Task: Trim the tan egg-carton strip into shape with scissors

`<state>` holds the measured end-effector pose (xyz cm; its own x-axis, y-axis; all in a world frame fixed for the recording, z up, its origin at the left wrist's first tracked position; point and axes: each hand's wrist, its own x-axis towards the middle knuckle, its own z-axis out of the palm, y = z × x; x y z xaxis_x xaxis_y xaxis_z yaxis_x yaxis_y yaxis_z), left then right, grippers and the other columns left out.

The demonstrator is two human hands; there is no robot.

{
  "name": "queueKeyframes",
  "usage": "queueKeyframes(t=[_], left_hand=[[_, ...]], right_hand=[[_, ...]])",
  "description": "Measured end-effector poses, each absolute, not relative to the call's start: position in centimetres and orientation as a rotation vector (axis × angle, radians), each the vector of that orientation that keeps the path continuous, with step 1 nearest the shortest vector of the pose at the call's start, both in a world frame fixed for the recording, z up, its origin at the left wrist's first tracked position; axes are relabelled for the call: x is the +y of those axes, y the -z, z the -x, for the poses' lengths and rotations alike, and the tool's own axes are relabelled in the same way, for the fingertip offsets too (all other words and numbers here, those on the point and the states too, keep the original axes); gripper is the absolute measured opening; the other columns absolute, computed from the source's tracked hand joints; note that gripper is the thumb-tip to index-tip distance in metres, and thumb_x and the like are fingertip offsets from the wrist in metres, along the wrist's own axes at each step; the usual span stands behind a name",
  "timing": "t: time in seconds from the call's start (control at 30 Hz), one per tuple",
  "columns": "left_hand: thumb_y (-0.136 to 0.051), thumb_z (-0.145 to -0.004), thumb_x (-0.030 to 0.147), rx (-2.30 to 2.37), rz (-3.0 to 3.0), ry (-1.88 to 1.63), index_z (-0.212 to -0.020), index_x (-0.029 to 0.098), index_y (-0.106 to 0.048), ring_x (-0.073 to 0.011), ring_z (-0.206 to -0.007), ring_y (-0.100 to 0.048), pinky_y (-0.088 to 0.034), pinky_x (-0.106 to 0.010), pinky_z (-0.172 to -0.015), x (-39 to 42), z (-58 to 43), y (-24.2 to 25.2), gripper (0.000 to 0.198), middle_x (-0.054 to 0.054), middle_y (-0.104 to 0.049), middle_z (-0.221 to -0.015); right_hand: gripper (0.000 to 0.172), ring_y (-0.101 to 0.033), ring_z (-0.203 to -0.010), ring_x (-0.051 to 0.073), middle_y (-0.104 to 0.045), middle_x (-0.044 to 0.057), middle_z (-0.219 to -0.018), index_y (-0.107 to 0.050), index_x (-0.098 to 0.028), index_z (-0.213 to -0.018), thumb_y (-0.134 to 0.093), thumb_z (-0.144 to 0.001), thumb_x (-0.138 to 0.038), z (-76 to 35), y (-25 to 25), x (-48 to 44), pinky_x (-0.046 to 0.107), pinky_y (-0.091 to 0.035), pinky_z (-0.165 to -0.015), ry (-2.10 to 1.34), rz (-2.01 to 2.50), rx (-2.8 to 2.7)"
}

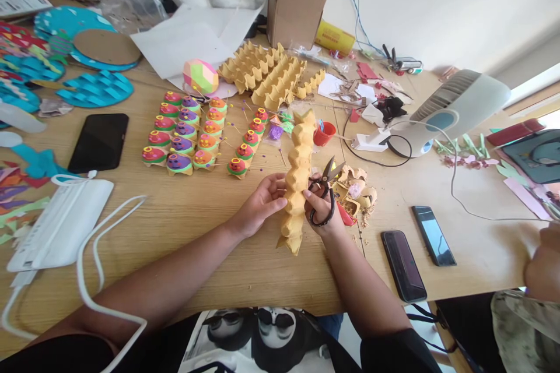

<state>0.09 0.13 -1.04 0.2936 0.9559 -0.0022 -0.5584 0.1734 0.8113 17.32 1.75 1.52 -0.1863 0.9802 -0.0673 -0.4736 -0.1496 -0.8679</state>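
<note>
A yellow strip cut from an egg carton (pixel 296 189) is held upright above the table in front of me. My left hand (pixel 261 205) grips its left side, thumb on the near face and fingers behind. On the other side, my right hand (pixel 322 208) pinches the strip and also carries black-handled scissors (pixel 326 183), whose blades are parted and point away to the upper right. Just right of that hand lies a heap of carton scraps (pixel 356 189). Beyond the strip stand rows of carton cups painted as caterpillars (pixel 184 134).
More egg cartons (pixel 280 84) lie behind, near a cardboard box (pixel 295 9). A small red cup (pixel 324 134), a white fan (pixel 455 108) and its cable are to the right. Phones (pixel 403 265) lie nearer right, by another person's arm (pixel 545 262). A white power strip (pixel 61 224) sits left.
</note>
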Motion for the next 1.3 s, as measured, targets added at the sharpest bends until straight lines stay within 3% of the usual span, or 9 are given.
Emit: queueKeyframes(t=[0.17,0.27,0.4,0.53,0.8,1.0,1.3], left_hand=[[-0.082,-0.084,0.034,0.578,-0.819,-1.048,-0.136,0.027,-0.062,-0.0227,-0.120,-0.063,-0.051,-0.037,-0.102,-0.1,-0.2,1.2,0.056,-0.009,-0.066,-0.130],[-0.083,-0.083,0.030,0.603,-0.794,-1.060,-0.134,0.028,-0.064,-0.0204,-0.117,-0.064,-0.051,-0.034,-0.100,-0.1,-0.2,1.1,0.054,-0.006,-0.068,-0.127],[-0.084,-0.080,0.032,0.683,-0.764,-1.262,-0.134,0.030,-0.059,-0.0171,-0.105,-0.067,-0.053,-0.029,-0.089,0.3,0.1,0.7,0.060,-0.002,-0.072,-0.111],[-0.082,-0.083,0.035,0.738,-0.720,-1.513,-0.137,0.033,-0.051,-0.0154,-0.096,-0.069,-0.054,-0.027,-0.082,0.6,0.4,0.3,0.062,0.000,-0.073,-0.109],[-0.074,-0.088,0.045,0.877,-0.768,-1.722,-0.132,0.028,-0.055,-0.0197,-0.098,-0.073,-0.059,-0.031,-0.082,0.9,0.8,1.3,0.052,-0.004,-0.073,-0.121],[-0.071,-0.092,0.042,0.922,-0.936,-1.849,-0.136,0.029,-0.054,-0.0231,-0.118,-0.069,-0.057,-0.034,-0.095,1.0,1.0,2.2,0.049,-0.006,-0.070,-0.130],[-0.070,-0.094,0.044,1.047,-1.103,-1.896,-0.142,0.030,-0.045,-0.0212,-0.123,-0.067,-0.055,-0.034,-0.100,0.8,0.7,2.1,0.056,-0.009,-0.070,-0.127]], right_hand=[[0.053,-0.061,-0.077,0.015,-0.059,-0.004,-0.088,-0.052,-0.029,-0.108,-0.088,-0.069,-0.033,-17.3,-1.6,1.9,0.026,-0.054,-0.070,-1.478,0.865,-0.850],[0.049,-0.059,-0.076,0.014,-0.058,-0.004,-0.088,-0.051,-0.029,-0.110,-0.085,-0.076,-0.035,-17.3,-1.1,1.9,0.026,-0.053,-0.070,-1.419,0.860,-0.902],[0.039,-0.063,-0.085,0.016,-0.063,-0.001,-0.095,-0.050,-0.029,-0.118,-0.073,-0.090,-0.042,-17.7,-0.8,1.9,0.030,-0.051,-0.077,-1.287,0.920,-1.096],[0.037,-0.061,-0.093,0.017,-0.064,0.001,-0.100,-0.054,-0.028,-0.120,-0.073,-0.091,-0.039,-18.0,-0.9,1.7,0.032,-0.048,-0.084,-1.182,1.083,-1.364],[0.030,-0.048,-0.064,0.014,-0.053,-0.003,-0.075,-0.061,-0.023,-0.112,-0.069,-0.090,-0.042,-18.2,-0.7,1.3,0.027,-0.039,-0.060,-1.128,1.177,-1.855],[0.021,-0.051,-0.066,0.014,-0.058,-0.002,-0.078,-0.062,-0.023,-0.107,-0.064,-0.089,-0.033,-18.5,-1.4,1.2,0.025,-0.040,-0.061,-0.999,1.188,-2.041],[0.021,-0.050,-0.061,0.014,-0.057,-0.003,-0.068,-0.066,-0.022,-0.104,-0.063,-0.086,-0.032,-18.2,-1.6,0.8,0.024,-0.037,-0.056,-0.952,1.296,-2.077]])
